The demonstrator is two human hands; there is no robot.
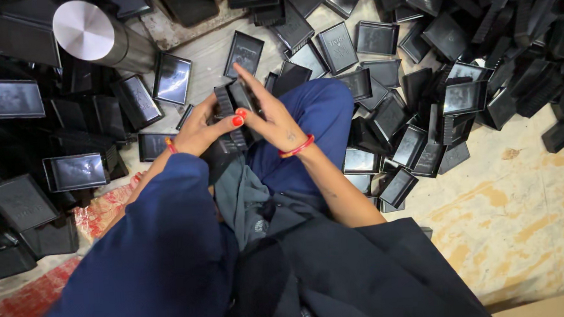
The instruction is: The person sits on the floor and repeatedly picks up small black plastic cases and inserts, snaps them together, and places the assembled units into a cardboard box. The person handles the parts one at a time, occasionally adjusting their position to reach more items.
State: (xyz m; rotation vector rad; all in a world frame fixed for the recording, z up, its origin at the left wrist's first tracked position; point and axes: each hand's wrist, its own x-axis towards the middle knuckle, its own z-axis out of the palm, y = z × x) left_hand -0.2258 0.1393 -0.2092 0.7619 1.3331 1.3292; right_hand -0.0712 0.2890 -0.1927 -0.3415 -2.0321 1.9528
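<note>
From the head camera, looking straight down, a person sits on the floor with both hands meeting over the lap. The left hand curls around a short stack of black plastic trays, its fingers wrapped along the stack's left edge and its red-nailed thumb pressed on the near side. The right hand lies flat against the right side of the same stack, fingers stretched out and close together, pointing away from the body, thumb tip touching the stack just beside the other thumb; a red bangle circles that wrist. The stack is held tilted above a blue-clad knee, clear of the floor. All around lie loose black trays of the same kind, scattered singly on the pale floor ahead and to the right, and heaped thickly at the left and far right. A metal cylinder with a shiny round end stands among the heap at the upper left. A red patterned cloth lies under the left arm.
</note>
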